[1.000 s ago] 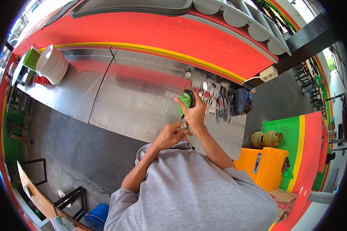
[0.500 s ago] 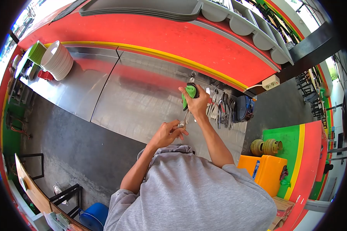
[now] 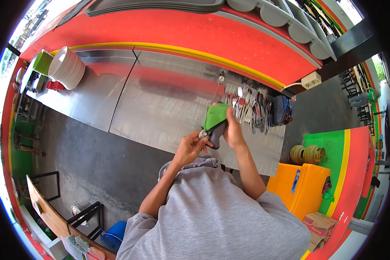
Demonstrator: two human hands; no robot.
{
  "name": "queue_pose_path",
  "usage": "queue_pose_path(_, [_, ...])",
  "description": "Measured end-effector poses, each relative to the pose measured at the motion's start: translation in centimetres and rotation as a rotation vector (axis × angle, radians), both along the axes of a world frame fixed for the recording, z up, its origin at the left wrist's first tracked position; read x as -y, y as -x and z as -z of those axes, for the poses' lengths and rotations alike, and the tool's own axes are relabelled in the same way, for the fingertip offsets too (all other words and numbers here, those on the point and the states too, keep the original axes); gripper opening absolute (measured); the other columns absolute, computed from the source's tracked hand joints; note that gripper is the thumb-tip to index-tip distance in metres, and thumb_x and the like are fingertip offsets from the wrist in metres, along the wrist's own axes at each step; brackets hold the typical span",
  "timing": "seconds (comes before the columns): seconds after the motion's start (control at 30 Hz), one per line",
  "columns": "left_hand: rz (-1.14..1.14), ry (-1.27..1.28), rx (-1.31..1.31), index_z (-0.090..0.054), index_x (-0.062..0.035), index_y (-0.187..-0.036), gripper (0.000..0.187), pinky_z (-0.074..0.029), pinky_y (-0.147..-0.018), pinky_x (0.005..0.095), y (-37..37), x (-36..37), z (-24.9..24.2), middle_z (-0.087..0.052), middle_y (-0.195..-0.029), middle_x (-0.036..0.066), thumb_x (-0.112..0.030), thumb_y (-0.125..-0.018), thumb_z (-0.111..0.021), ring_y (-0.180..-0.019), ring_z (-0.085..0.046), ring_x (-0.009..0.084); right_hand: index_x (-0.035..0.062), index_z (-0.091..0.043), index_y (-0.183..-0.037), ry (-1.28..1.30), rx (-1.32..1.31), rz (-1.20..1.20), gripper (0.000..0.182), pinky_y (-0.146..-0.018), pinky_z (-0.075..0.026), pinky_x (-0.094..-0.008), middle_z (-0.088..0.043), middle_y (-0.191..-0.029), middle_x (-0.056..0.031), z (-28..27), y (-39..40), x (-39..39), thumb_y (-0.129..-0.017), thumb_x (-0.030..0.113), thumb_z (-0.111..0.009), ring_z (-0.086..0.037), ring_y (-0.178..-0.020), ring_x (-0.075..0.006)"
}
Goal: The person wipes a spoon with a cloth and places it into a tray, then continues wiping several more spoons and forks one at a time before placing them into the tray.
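My left hand (image 3: 190, 147) is closed around a spoon (image 3: 202, 134), whose bowl shows at the fingertips. My right hand (image 3: 234, 130) grips a green and black cloth (image 3: 216, 116), which hangs open beside the spoon and covers part of it. Both hands are over the near part of the steel counter (image 3: 160, 102). Just beyond the cloth, a loose spoon (image 3: 221, 79) lies on the metal. To the right are rows of forks and spoons (image 3: 249, 106), some with red bands.
A blue-black container (image 3: 282, 109) stands at the counter's right end. White bowls (image 3: 67, 68) and green bowls (image 3: 42, 62) are stacked at the far left. Grey cutlery bins (image 3: 299, 31) and dark trays (image 3: 156, 6) rest on the red ledge. A yellow box (image 3: 301, 186) stands at right.
My right hand has come down toward my left hand, and the bunched cloth has opened out beside the spoon. My left hand stays nearly in place. The view has shifted slightly.
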State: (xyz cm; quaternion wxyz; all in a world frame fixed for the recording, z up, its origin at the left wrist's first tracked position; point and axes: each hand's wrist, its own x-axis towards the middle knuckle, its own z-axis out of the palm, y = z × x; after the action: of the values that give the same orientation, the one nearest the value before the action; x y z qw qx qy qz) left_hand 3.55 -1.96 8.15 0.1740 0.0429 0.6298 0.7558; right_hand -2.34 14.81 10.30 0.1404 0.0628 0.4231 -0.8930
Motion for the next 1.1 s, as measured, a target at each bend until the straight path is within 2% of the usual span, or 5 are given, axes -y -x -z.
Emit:
queue_pose_path(0.3, [0.154,0.252,-0.073,-0.049,0.0017,-0.081,0.013,-0.046,-0.054,0.0262,-1.8,0.4,-1.0,-0.069,-0.075,0.011,-0.005,-0.091,-0.053,-0.058,-0.06,0.0111,-0.001,-0.062,-0.102,-0.51,-0.071,-0.07,0.026,-0.072,-0.05,-0.0279,-0.065,-0.09,-0.0055,1.3,-4.2,0.7,-0.082,0.013,-0.072,-0.061,-0.079,-0.0133])
queue_pose_path(0.63, [0.227,0.352,-0.146,-0.054,-0.0002,-0.083,0.006,-0.045,-0.052,0.0249,-3.8,-0.1,-1.0,-0.07,-0.078,0.008,-0.004,-0.088,-0.054,-0.058,-0.062,0.0113,0.0016,-0.065,-0.093,-0.406,0.063,0.425,0.017,-0.066,-0.048,-0.0259,-0.064,-0.082,-0.0025,4.2,-2.9,-0.8,-0.079,0.009,-0.073,-0.059,-0.07,-0.0107])
queue_pose_path(0.7, [0.308,0.282,-0.14,-0.055,0.0003,-0.087,0.008,-0.046,-0.055,0.0246,-4.9,-0.2,-0.7,-0.07,-0.08,0.008,-0.007,-0.09,-0.054,-0.059,-0.061,0.0105,0.0001,-0.064,-0.095,-0.696,0.015,0.628,0.022,-0.068,-0.048,-0.0267,-0.065,-0.086,-0.0031,5.1,-1.6,-3.2,-0.077,0.01,-0.074,-0.06,-0.074,-0.0106])
queue_pose_path(0.8, [0.357,0.197,-0.055,-0.057,0.0009,-0.091,0.013,-0.045,-0.056,0.0243,-6.4,-0.3,-0.9,-0.07,-0.083,0.008,-0.012,-0.093,-0.055,-0.06,-0.06,0.0094,0.0007,-0.064,-0.099,-0.48,-0.032,0.931,0.026,-0.07,-0.047,-0.026,-0.065,-0.092,-0.0035,3.8,-0.3,-8.2,-0.079,0.013,-0.074,-0.059,-0.078,-0.0107])
queue_pose_path(1.1, [0.33,0.144,-0.055,-0.057,0.0014,-0.09,0.014,-0.042,-0.053,0.0248,-4.6,-0.3,-2.5,-0.07,-0.085,0.01,-0.012,-0.094,-0.053,-0.059,-0.057,0.0087,0.001,-0.06,-0.107,-0.185,0.085,0.227,0.034,-0.061,-0.048,-0.0263,-0.06,-0.079,-0.0038,-1.0,-7.6,-8.0,-0.083,0.024,-0.07,-0.059,-0.068,-0.0111])
